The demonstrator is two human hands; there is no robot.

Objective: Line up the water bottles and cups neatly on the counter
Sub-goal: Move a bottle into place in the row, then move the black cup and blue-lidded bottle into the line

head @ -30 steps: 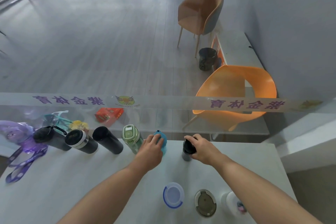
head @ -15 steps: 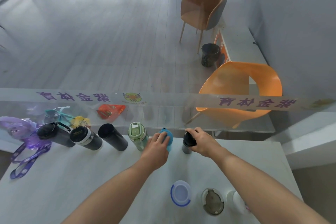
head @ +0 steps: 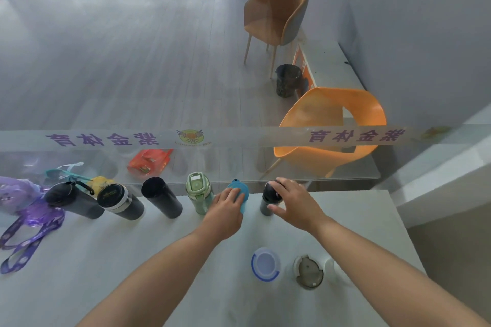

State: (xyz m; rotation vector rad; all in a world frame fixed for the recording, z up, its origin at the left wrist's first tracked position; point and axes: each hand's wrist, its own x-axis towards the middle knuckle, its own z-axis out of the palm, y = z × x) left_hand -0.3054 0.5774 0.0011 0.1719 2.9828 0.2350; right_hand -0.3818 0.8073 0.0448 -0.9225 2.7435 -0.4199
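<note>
I see a row of bottles along the far edge of the white counter, against the glass panel. The left hand is wrapped around the blue bottle, just right of the green bottle. The right hand rests, fingers spread, on the black-capped grey bottle; I cannot tell whether it grips. Three more cups stand near the counter's front: a blue-rimmed cup, a grey-lidded cup and a white cup.
</note>
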